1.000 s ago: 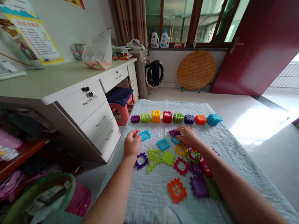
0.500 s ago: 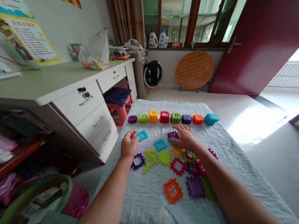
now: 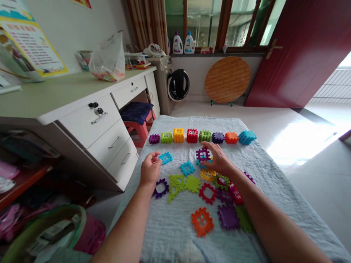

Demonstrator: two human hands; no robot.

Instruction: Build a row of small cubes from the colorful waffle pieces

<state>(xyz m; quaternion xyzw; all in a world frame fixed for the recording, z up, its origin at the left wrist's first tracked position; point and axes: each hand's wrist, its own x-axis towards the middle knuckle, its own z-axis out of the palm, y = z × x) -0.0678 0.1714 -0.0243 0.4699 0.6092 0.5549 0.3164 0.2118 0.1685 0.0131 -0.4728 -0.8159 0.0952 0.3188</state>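
Observation:
My left hand (image 3: 150, 169) pinches the edge of a light blue window tile (image 3: 166, 158) with notched sides. Between the thumb and fingers of my right hand (image 3: 218, 158) is a purple window tile (image 3: 202, 155), its face turned toward me. Just under it a blue tile partly shows, close to a yellow tile (image 3: 208, 174). Another light blue tile (image 3: 187, 168) lies flat between my hands. Nearer me are a green triangular piece (image 3: 176, 187), a lime tile (image 3: 193, 184), a red frame (image 3: 207, 193) and an orange window tile (image 3: 202, 221). My right forearm hides part of the pile.
Along the far part of the cloth-covered table (image 3: 172, 241) runs a row of several assembled blocks, among them a red cube (image 3: 192, 136) and a blue block (image 3: 247, 137). A white desk (image 3: 72, 90) and a stool (image 3: 137, 113) stand at the left.
My right hand has closed around the purple window tile and tipped it up, so its face now shows. My left hand still holds the light blue tile in nearly the same place.

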